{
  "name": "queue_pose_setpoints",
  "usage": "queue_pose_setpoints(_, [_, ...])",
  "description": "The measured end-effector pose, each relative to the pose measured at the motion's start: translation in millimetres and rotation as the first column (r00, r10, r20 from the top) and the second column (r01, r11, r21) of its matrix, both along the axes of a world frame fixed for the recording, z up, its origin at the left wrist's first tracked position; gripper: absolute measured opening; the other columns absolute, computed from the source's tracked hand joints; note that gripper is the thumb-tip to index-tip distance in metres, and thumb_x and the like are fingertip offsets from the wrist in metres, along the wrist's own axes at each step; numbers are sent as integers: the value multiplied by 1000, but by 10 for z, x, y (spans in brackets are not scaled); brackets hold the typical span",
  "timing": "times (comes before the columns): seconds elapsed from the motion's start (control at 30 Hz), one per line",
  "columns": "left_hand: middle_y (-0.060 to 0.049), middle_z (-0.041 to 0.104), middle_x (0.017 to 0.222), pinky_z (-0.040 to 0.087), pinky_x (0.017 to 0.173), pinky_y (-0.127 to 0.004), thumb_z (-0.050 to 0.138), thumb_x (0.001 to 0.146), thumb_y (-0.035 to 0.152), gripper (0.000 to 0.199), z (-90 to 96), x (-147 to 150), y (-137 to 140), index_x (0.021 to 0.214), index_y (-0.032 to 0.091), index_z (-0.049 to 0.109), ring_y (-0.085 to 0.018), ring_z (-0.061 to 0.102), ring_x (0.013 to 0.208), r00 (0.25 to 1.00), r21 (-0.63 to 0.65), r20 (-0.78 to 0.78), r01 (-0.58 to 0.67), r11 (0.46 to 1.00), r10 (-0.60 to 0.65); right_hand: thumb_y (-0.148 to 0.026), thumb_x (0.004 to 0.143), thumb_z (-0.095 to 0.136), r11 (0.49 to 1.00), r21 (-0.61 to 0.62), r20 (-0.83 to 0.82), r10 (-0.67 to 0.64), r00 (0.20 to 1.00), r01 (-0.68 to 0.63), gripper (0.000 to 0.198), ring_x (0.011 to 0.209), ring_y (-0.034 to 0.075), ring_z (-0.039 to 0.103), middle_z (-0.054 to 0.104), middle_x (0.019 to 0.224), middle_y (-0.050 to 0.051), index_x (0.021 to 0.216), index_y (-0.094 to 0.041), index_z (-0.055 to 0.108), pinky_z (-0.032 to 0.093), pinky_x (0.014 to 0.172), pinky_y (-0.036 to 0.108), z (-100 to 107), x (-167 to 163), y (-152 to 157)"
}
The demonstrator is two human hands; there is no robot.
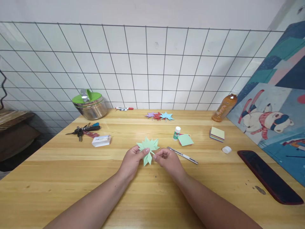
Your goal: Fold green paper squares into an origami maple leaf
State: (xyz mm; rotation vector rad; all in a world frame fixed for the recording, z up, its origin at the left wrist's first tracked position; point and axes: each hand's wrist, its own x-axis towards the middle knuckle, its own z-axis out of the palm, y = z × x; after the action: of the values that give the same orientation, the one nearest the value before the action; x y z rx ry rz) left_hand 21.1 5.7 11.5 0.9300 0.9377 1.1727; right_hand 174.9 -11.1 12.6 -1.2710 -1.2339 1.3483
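A light green folded-paper maple leaf [150, 143] is held just above the middle of the table. My left hand [130, 161] grips its left side, thumb on top and fingers underneath. At the lower right of the leaf, my right hand [171, 161] has thumb and forefinger pinched at its thin stem [152, 153]; the fingertips partly hide the stem's end. Just beyond my right hand lies a pen [184, 156]. A glue stick [176, 133] with a white cap stands behind it, beside green paper squares [186, 140].
Purple [150, 115], red [157, 116] and blue [167, 116] paper leaves lie near the tiled wall. At left are a green-lidded pot [91, 106], keys [82, 130] and a small white box [101, 141]. Sticky notes [217, 134], a bottle [224, 108] and a dark phone-shaped object [269, 176] sit right.
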Motion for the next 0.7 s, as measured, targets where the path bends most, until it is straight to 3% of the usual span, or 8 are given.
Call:
queue_pose_setpoints(0.13, [-7,71,80,44,69,-26,75,65,31,29,-9,-17,12,86,13,68,-19,62,75,999,11,-35,-28,1000,28,-38,63,69,1000,-5,-40,14,999,-14,25,53,9,47,58,59,-2,67,-15,60,36,52,21,15,11,5])
queue_pose_setpoints(0.37, [-9,70,87,46,71,-29,72,68,33,36,57,-74,22,98,13,66,-20,62,79,999,35,-39,36,999,-35,-40,62,69,999,-6,-10,-36,999,36,26,53,10,49,58,59,-1,66,-16,59,40,52,23,47,86,45])
queue_pose_setpoints(0.5, [-7,70,82,46,68,-26,74,65,33,33,64,-129,71,91,14,67,-18,62,74,998,12,-68,-2,1000,3,-37,66,66,997,83,52,-6,999,2,22,54,10,49,58,60,-1,65,-16,59,40,53,22,48,104,48])
queue_pose_setpoints(0.7, [-6,68,70,45,59,-24,74,64,35,29,46,-143,68,81,13,70,-16,59,61,987,11,-153,45,999,-43,-34,70,61,981,181,185,31,982,-66,17,59,12,54,63,65,1,67,-17,62,42,58,23,21,64,8])
